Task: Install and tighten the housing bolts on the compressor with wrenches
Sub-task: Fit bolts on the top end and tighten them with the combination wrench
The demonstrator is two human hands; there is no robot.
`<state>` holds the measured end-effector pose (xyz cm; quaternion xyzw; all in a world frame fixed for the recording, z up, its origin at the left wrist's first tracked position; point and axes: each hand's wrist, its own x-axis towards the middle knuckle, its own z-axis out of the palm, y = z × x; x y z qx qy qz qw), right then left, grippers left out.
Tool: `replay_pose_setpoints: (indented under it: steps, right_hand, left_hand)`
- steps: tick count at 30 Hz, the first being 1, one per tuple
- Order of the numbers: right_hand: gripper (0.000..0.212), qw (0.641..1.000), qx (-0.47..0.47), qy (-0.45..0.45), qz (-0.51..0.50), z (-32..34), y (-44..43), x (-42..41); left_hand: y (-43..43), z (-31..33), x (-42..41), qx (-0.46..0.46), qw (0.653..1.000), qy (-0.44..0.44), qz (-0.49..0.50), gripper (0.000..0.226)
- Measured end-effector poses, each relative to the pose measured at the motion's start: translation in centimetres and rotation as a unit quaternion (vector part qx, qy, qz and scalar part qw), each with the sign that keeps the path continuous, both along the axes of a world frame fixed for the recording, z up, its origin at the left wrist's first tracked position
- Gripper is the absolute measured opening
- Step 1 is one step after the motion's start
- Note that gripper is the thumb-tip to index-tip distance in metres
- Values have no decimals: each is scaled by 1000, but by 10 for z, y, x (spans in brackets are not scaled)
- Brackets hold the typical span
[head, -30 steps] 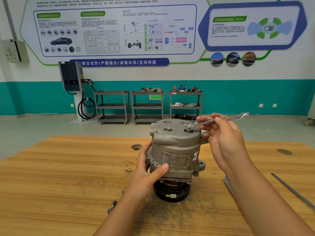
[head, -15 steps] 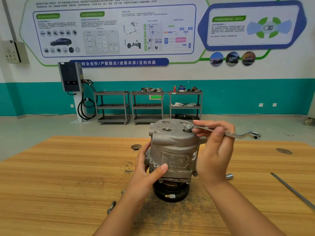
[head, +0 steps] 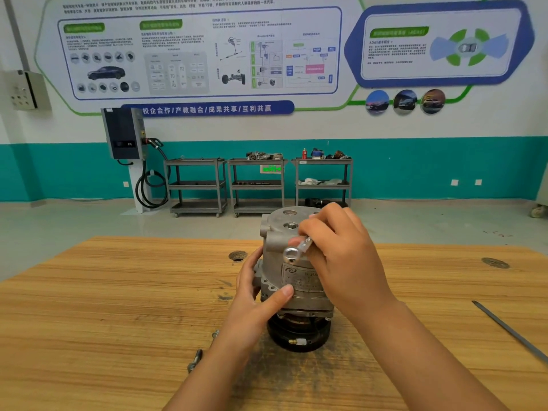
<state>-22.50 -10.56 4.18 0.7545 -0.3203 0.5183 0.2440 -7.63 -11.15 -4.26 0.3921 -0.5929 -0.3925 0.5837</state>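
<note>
grey cast-metal compressor [head: 296,271] stands upright on its black pulley end, near the middle of the pale wooden table [head: 118,292], label facing the camera.

progress, judged from this view: one hex bolt head [head: 291,225] sits in the top face and looks seated. whether it is fully tight cannot be told. two loose bolts [head: 194,360] lie on the table just beside the left forearm, so some fasteners probably remain to go in. the right part of the top face is hidden by the hand, and the bolt count there is unknown. estimate: tightening under way, not finished.

left hand [head: 258,298]: fingers curled round the left flank of the compressor, thumb pressed flat on the front below the label. it grips the body, likely to steady it against turning.

right hand [head: 341,256]: closed round the shaft of a slim silver combination wrench [head: 304,244]. the ring end points toward the camera and hangs free in front of the upper housing, on no bolt. the far end is covered by the fingers, so it cannot be told whether it sits on a bolt.

outward: a long thin dark metal rod [head: 510,333] lies on the table, well apart to the right.
</note>
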Motion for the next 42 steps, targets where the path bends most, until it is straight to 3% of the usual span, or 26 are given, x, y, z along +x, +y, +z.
replay_pose_setpoints:
  steps: [3, 7, 10, 12, 14, 18, 21, 25, 30, 35, 42]
  right_hand:
    - [23, 999, 19, 2, -31, 2, 5, 5]
    - [32, 999, -7, -10, -34, 0, 8, 7]
    - [23, 998, -43, -27, -23, -1, 9, 8]
    - [24, 997, -48, -47, 28, 1, 11, 9]
    - [23, 984, 3, -127, 125, 6, 13, 7]
    - [11, 894, 159, -316, 274, 18, 11, -7]
    - [14, 821, 216, -414, 330, 26, 2, -23]
    - [20, 748, 274, -480, 368, 24, -10, -34]
    - [23, 687, 307, -526, 397, 15, -21, -38]
    - [24, 664, 317, -552, 392, 9, -27, -37]
    - [22, 719, 193, -564, 358, -6, -20, -16]
  left_hand:
    - [-1, 0, 0, -7, 1000, -3, -6, 70]
    - [1, 2, 1, -1, 1000, -8, -9, 66]
    - [0, 1, 0, -4, 1000, -5, -9, 67]
    - [-1, 0, 0, -6, 1000, -7, -4, 70]
    - [-1, -1, 1, -5, 1000, -3, -7, 71]
    - [-1, -2, 0, 4, 1000, 15, -16, 67]
    - [0, 0, 0, 9, 1000, 18, -18, 64]
    - [1, 0, 0, 6, 1000, 23, -16, 65]
    - [-1, -1, 0, 4, 1000, 21, -18, 65]
    - [-1, 0, 0, 2, 1000, 11, -11, 64]
    - [-1, -1, 0, 1, 1000, 10, -9, 66]
